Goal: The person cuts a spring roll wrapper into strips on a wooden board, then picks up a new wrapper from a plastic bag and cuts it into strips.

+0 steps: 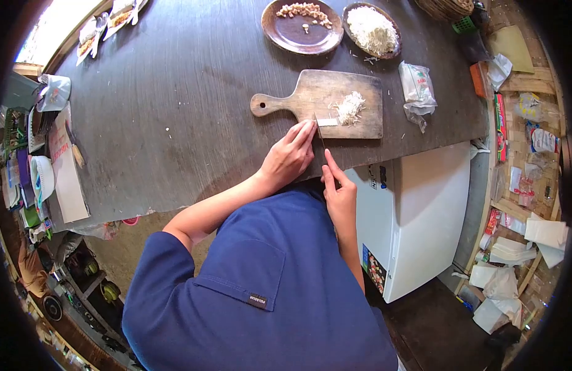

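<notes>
A wooden cutting board (304, 93) with a round handle lies near the table's front edge. On it a flat white piece (327, 122) of food, whose kind I cannot make out, lies beside a small pile of thin white shreds (349, 109). My left hand (290, 153) is closed, its bunched fingertips pressing at the left end of the white piece. My right hand (339, 188) grips a knife (320, 133), index finger stretched along it. The thin blade stands against the left fingertips, across the white piece. The knife's handle is mostly hidden in my palm.
At the back stand a brown plate (292, 41) of diced light-brown pieces and a bowl (392, 54) heaped with white shreds. A plastic-wrapped packet (417, 86) lies right of the board. A white freezer (425, 216) stands below the table's right edge. Cardboard (69, 173) lies at left.
</notes>
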`<state>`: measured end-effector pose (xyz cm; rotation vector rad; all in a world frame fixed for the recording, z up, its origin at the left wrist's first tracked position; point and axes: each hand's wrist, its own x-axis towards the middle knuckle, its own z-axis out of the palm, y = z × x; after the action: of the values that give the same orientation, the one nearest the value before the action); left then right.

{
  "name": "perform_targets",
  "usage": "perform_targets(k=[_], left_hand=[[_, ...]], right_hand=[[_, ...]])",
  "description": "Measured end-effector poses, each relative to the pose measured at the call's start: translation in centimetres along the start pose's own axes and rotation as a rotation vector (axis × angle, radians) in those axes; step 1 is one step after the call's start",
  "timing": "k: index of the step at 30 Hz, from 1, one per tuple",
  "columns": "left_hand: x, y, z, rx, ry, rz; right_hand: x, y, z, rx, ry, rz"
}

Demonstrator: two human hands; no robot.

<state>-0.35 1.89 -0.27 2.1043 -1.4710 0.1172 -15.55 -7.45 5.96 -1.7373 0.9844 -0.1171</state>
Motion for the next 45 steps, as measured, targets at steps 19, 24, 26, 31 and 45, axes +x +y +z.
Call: perform_targets(k=[19, 24, 26, 31, 45], left_hand=[[-0.2, 0.2, 0.2, -0.024, -0.003, -0.007], [-0.3, 0.0, 0.2, -0.053, 0.018, -0.010], [-0.1, 0.1, 0.1, -0.046, 0.008, -0.021], [0.0, 0.2, -0.2, -0.018, 0.012, -0.012], [-0.5, 0.4, -0.2, 0.214, 0.051, -0.074]], right_hand=[[0.7, 1.0, 0.7, 0.015, 0.044, -0.097], [-0.3, -0.2, 0.3, -0.058, 0.037, -0.037], [-0.2, 0.4, 0.4, -0.020, 0.039, -0.053], [0.8, 0.3, 0.6, -0.019, 0.042, -0.123], [0.5, 0.4, 0.7, -0.086, 0.069, -0.192]])
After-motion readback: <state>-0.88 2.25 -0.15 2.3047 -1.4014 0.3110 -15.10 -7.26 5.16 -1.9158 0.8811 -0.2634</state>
